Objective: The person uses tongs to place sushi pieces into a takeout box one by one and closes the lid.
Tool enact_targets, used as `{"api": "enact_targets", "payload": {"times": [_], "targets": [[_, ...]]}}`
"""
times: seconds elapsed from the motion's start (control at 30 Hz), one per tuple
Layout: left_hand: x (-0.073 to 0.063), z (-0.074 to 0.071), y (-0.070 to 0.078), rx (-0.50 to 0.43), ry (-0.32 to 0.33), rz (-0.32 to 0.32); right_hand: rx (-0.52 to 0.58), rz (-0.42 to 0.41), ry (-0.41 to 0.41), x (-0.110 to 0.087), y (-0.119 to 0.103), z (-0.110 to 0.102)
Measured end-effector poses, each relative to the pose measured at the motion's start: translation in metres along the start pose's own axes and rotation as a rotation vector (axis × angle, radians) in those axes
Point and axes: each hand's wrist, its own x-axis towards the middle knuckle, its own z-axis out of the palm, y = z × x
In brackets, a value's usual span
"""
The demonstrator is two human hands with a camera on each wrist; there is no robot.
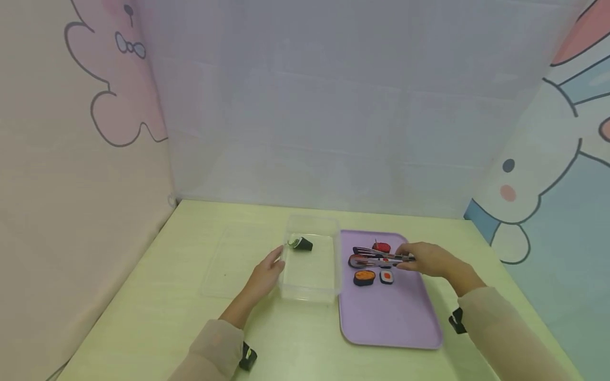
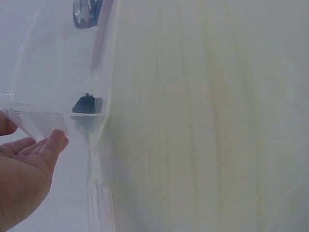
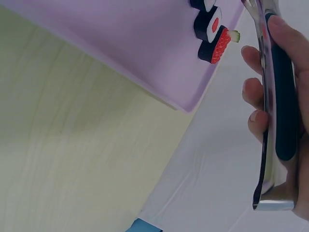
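L hand (image 1: 263, 276) rests loose agst clr box (image 1: 307, 293) w/ dark roll (image 1: 304, 244). R hand (image 1: 431, 260) clamps tongs (image 3: 285, 111) over sushi pcs (image 1: 364, 278), purple tray (image 1: 388, 320).

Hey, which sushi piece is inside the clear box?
The green-tipped dark cone; the other pieces visible are on or above the purple tray.
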Motion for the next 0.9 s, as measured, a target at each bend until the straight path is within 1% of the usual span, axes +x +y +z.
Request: {"api": "enact_targets", "payload": {"times": [0.13,0.27,0.57,0.73,0.9], "targets": [[0.000,0.001,-0.001,0.010,-0.005,-0.008,0.008,-0.016,0.000,0.000,-0.002,0.002],[0.000,0.001,-0.001,0.004,-0.008,-0.022,0.012,-0.034,0.010,-0.002,-0.003,0.000],[0.001,-0.001,-0.005,0.006,-0.017,-0.006,0.049,-0.028,0.090,-0.006,-0.007,-0.022],[0.000,-0.002,-0.004,0.008,-0.017,-0.004,0.063,-0.039,0.114,0.002,-0.018,-0.030],[0.001,-0.003,-0.006,-0.006,-0.021,-0.006,0.078,-0.080,0.109,0.017,-0.035,-0.030]]}}
